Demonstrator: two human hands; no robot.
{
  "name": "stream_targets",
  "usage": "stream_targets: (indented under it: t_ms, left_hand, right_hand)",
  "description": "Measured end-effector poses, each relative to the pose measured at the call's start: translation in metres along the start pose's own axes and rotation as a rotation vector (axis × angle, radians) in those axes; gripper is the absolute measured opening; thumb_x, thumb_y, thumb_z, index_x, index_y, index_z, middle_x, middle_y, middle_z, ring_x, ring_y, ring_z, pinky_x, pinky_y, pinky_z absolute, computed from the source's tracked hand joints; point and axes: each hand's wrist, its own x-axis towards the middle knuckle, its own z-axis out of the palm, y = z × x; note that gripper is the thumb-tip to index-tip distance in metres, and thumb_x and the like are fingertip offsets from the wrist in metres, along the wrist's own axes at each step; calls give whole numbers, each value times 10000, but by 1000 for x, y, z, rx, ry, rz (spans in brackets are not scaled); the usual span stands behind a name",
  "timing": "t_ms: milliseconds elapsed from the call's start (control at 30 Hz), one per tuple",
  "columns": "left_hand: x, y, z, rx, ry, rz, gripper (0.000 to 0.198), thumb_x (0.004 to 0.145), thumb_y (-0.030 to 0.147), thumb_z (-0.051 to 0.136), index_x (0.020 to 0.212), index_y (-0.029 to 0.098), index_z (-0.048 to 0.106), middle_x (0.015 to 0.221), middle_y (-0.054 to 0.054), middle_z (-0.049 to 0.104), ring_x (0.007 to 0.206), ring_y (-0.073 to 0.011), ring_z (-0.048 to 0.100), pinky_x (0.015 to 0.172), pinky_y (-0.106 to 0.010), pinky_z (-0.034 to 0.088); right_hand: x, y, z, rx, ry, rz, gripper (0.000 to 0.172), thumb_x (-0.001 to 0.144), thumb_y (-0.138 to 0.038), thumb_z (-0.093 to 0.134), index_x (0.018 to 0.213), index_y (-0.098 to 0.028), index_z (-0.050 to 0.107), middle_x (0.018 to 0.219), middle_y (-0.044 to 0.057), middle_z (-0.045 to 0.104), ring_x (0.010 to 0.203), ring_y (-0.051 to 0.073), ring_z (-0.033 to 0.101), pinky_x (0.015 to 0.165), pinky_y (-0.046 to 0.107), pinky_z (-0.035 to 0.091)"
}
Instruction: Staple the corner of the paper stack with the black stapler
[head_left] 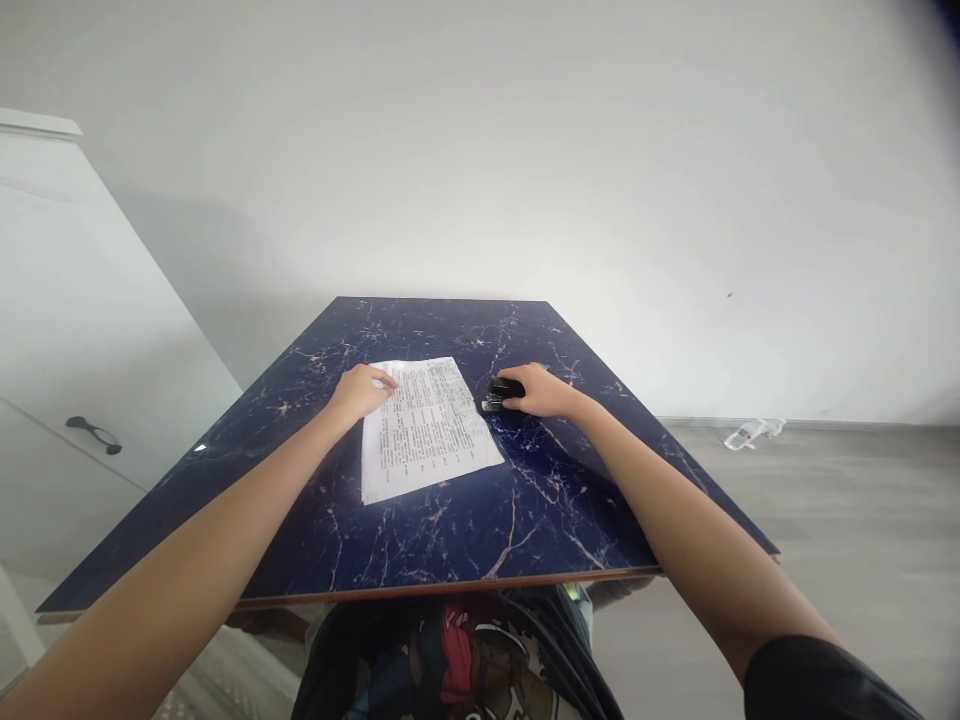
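A stack of printed white paper sheets [424,428] lies on a dark blue marbled table [420,520]. My left hand [361,391] rests on the upper left corner of the sheets, fingers curled and pressing down on them. My right hand [538,391] lies over a small black stapler [501,391] that sits on the table just right of the paper's upper right corner, fingers wrapped around it.
A white cabinet with a dark handle [94,433] stands to the left of the table. A white wall is behind. An empty plastic bottle [752,433] lies on the grey floor at the right.
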Motion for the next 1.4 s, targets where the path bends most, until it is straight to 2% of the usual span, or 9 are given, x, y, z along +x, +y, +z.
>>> stream_targets:
  t_ms: [100, 233, 433, 600, 867, 1067, 1233, 1400]
  left_hand:
    - [-5, 8, -2, -147, -49, 42, 199, 804, 374, 713, 940, 281, 823, 1212, -78, 750, 1191, -349, 663, 1028, -479, 509]
    - [-9, 17, -3, -197, -103, 9, 284, 792, 302, 744, 1067, 294, 811, 1337, -82, 690, 1295, -365, 597, 1052, -506, 499]
    - [-7, 17, -17, -267, 21, 100, 369, 820, 249, 717, 1181, 304, 773, 1370, -57, 670, 1316, -324, 589, 1144, -522, 425]
    - [-10, 24, -26, -345, 46, 136, 406, 823, 287, 725, 1229, 294, 751, 1377, -61, 665, 1300, -304, 603, 1144, -523, 426]
    - [-16, 33, -24, -333, 77, 185, 385, 835, 264, 713, 1216, 300, 753, 1363, -39, 674, 1316, -294, 588, 1171, -531, 397]
    - [-16, 33, -23, -386, 117, 259, 364, 854, 268, 702, 1215, 284, 748, 1347, -32, 686, 1319, -266, 588, 1179, -488, 403]
    - [-15, 33, -27, -419, 151, 222, 371, 865, 291, 691, 1233, 276, 734, 1419, -30, 636, 1354, -277, 555, 1166, -494, 421]
    - [-18, 36, -24, -354, 123, 232, 359, 865, 255, 686, 1218, 284, 748, 1367, -32, 674, 1327, -277, 579, 1172, -502, 409]
  right_hand:
    - [0, 0, 1, 6, 13, -10, 218, 799, -285, 689, 990, -181, 693, 877, 58, 714, 735, 193, 605, 672, 307, 378]
    - [1, -4, 3, 10, 29, -1, 241, 843, -383, 689, 963, -174, 696, 884, 69, 720, 733, 193, 611, 660, 305, 379]
    - [1, -5, 5, 15, 22, 15, 240, 868, -413, 672, 929, -181, 677, 871, 63, 718, 710, 186, 609, 644, 301, 378]
    - [1, -4, 5, 16, 26, 6, 242, 862, -401, 678, 958, -180, 691, 894, 71, 723, 738, 199, 621, 660, 309, 395]
    - [2, -5, 5, 38, 28, 12, 236, 843, -382, 691, 957, -176, 700, 895, 79, 722, 729, 198, 618, 653, 312, 393]
    - [2, -3, 7, 22, 40, -5, 209, 840, -383, 678, 890, -180, 671, 819, 50, 695, 691, 183, 598, 639, 302, 376]
    - [2, -3, 7, 37, 33, -2, 216, 837, -384, 676, 905, -179, 681, 812, 50, 691, 672, 177, 580, 634, 305, 368]
    - [0, -8, 3, 78, 7, 4, 304, 842, -473, 679, 907, -176, 677, 821, 54, 678, 666, 172, 565, 620, 305, 353]
